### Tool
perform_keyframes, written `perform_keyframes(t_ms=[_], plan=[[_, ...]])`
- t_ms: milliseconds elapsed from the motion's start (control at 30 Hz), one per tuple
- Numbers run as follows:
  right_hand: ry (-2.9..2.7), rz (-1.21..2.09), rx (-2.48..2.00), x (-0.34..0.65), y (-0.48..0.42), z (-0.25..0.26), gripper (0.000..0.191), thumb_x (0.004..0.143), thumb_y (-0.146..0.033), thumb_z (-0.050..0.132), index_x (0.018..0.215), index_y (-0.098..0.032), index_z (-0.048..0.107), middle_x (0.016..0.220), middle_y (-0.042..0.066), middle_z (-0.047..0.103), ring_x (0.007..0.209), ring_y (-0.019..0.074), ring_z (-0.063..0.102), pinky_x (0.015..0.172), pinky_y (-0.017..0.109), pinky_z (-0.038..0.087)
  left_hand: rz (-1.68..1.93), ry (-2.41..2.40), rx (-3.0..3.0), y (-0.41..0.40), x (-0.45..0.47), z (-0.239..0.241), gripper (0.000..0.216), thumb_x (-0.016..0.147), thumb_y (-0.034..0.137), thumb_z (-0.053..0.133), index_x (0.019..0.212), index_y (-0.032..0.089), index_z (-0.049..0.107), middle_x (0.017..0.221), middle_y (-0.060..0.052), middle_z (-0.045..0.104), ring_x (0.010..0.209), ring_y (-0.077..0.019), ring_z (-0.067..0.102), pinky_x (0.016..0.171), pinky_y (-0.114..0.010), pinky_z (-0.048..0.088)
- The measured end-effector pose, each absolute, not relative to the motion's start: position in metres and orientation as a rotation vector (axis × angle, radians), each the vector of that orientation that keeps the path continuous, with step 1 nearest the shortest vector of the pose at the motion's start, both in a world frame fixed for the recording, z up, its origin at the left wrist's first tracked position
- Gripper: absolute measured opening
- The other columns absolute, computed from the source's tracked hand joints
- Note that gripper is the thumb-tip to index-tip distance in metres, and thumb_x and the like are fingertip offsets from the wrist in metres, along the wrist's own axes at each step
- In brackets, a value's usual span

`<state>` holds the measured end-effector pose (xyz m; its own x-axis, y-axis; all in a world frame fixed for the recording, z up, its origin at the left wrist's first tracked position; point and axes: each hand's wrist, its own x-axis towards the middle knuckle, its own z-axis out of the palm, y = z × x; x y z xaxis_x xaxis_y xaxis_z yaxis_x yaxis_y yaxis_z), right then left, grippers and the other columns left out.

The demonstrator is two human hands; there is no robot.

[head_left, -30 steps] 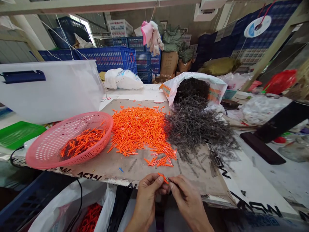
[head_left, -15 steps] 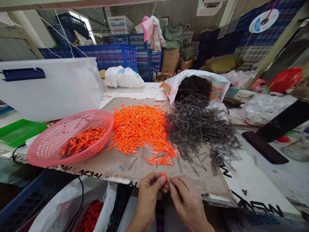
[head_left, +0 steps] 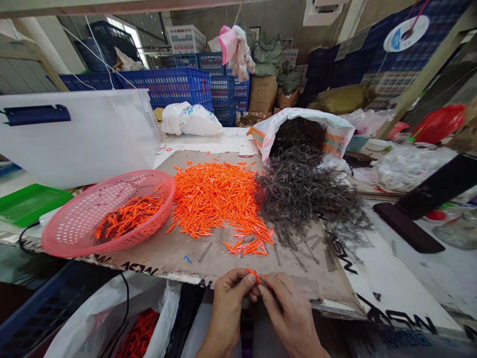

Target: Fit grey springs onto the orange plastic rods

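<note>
Here the orange piece (head_left: 253,274) is pinched by the left hand (head_left: 231,294), its long axis slanted down toward the right hand (head_left: 288,304), whose fingertips are closed by its lower end, their hold unclear.

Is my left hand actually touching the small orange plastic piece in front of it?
Touching. The head view shows the left hand pinching the orange plastic piece between thumb and forefinger, no gap visible.

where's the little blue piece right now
In the head view, the little blue piece lies on the table near its front edge, left of the left hand, between the pink basket and a loose spring.
</note>
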<state>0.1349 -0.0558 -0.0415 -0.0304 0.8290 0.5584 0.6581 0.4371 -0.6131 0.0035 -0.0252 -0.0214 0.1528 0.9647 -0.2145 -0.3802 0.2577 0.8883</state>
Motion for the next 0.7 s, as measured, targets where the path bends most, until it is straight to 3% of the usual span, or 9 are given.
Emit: perform_keyframes(t_ms=[233, 367, 500, 700], plan=[[-1.667, 0.58, -1.338, 0.133, -0.051, -0.03, 0.027, 0.098, -0.028, 0.042, 0.077, -0.022, 0.058, 0.07, 0.0, 0.064, 0.064, 0.0156, 0.061, 0.059, 0.025, 0.045, 1.088, 0.953, 0.704, -0.026, 0.003, -0.017, 0.02, 0.065, 0.031, 0.081, 0.063, 0.012, 0.073, 0.052, -0.001, 0.061, 0.049, -0.008, 0.049, 0.048, -0.018, 0.035], [-1.583, 0.839, -1.321, 0.134, -0.052, -0.021, 0.032, 0.098, -0.034, 0.042, 0.074, -0.021, 0.059, 0.065, -0.001, 0.064, 0.06, 0.0148, 0.061, 0.053, 0.022, 0.044, 1.056, 0.956, 0.68, -0.026, 0.002, -0.012, 0.022, 0.063, 0.032, 0.081, 0.061, 0.012, 0.072, 0.046, 0.0, 0.057, 0.044, -0.0063, 0.044, 0.045, -0.017, 0.03], [-1.64, 0.654, -1.317, 0.132, -0.055, -0.02, 0.023, 0.095, -0.03, 0.051, 0.078, -0.022, 0.064, 0.073, 0.0, 0.065, 0.069, 0.0155, 0.061, 0.064, 0.025, 0.045, 1.049, 0.925, 0.642, -0.026, 0.0, -0.01, 0.022, 0.063, 0.031, 0.081, 0.058, 0.012, 0.069, 0.047, 0.001, 0.056, 0.043, -0.0062, 0.042, 0.045, -0.018, 0.03], [-1.693, 0.434, -1.279, 0.123, -0.053, -0.019, 0.027, 0.095, -0.026, 0.047, 0.073, -0.021, 0.062, 0.068, 0.0, 0.06, 0.064, 0.015, 0.055, 0.06, 0.025, 0.04, 1.127, 0.951, 0.683, -0.031, -0.003, -0.012, 0.02, 0.065, 0.028, 0.078, 0.058, 0.013, 0.068, 0.049, 0.004, 0.05, 0.047, -0.0061, 0.036, 0.047, -0.018, 0.028]])
